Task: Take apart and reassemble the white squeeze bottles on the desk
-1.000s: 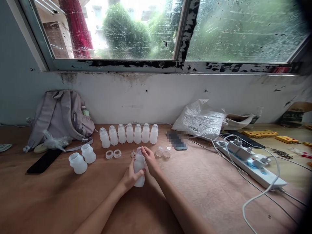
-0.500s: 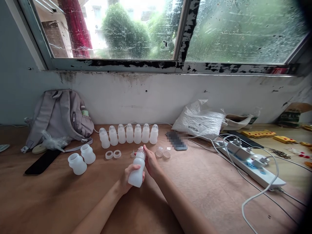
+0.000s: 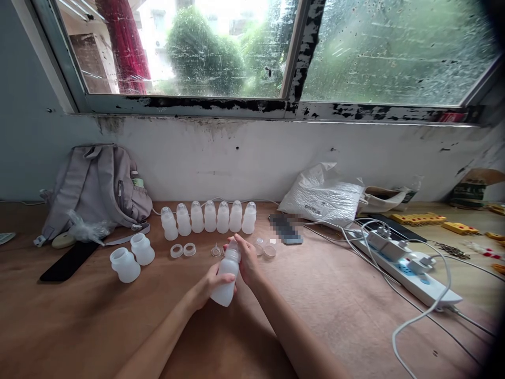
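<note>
I hold a white plastic bottle (image 3: pixel 225 276) over the wooden table (image 3: pixel 335 310) with both hands. My left hand (image 3: pixel 208 287) is wrapped around the lower body of it, fingers closed on it, and my right hand (image 3: pixel 245 259) grips the neck and cap end — the bottle is tilted, top pointing away from me. Just behind stands a row of seven similar bottles (image 3: pixel 209 216), and two open bottle bodies (image 3: pixel 133 256) stand to the left, near the grey backpack (image 3: pixel 97 189).
</note>
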Demonstrator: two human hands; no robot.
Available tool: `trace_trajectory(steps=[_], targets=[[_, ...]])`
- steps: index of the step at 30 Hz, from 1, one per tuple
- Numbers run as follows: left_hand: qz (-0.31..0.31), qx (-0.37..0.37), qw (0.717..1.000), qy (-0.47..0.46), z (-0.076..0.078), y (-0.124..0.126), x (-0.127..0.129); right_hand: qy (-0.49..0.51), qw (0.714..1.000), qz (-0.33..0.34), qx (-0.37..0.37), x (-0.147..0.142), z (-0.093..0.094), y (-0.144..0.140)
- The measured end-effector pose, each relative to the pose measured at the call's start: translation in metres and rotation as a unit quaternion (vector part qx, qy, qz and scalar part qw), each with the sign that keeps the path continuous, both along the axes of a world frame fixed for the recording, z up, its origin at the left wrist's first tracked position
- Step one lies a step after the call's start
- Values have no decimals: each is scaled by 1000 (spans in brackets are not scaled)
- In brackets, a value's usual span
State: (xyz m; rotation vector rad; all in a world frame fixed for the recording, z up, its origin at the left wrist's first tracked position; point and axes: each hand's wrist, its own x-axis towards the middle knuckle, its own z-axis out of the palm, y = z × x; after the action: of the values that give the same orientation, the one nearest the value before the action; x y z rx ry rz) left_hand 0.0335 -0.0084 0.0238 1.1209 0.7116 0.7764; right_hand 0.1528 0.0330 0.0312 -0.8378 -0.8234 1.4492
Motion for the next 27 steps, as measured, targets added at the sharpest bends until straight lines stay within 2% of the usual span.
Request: trace_trajectory(steps=[3, 5, 8, 11, 14, 18, 20, 24, 27], targets=[[39, 127, 985, 110, 1, 0, 0, -8, 999, -28, 24, -1, -1, 1], [74, 199, 958, 192, 1, -1, 0, -20, 998, -42, 38, -2, -2, 0], [123, 279, 897, 320, -2, -3, 2, -45, 994, -76, 56, -1, -1, 0], [162, 342, 831, 409, -8, -3, 4, -65, 990, -101, 68, -1, 1, -2], [190, 399, 766, 468, -11, -2, 6, -81, 985, -127, 88, -2, 3, -6], [203, 468, 692, 511, -10, -3, 5, -125, 964, -209, 104, -5, 4, -12], [202, 479, 678, 519, -10, -4, 2, -143, 953, -247, 106, -2, 4, -9], [201, 458, 703, 505, -13, -5, -4, -147, 926, -329, 112, 22, 4, 8], [219, 450, 712, 493, -16, -3, -7, -173, 905, -360, 148, 43, 2, 19]])
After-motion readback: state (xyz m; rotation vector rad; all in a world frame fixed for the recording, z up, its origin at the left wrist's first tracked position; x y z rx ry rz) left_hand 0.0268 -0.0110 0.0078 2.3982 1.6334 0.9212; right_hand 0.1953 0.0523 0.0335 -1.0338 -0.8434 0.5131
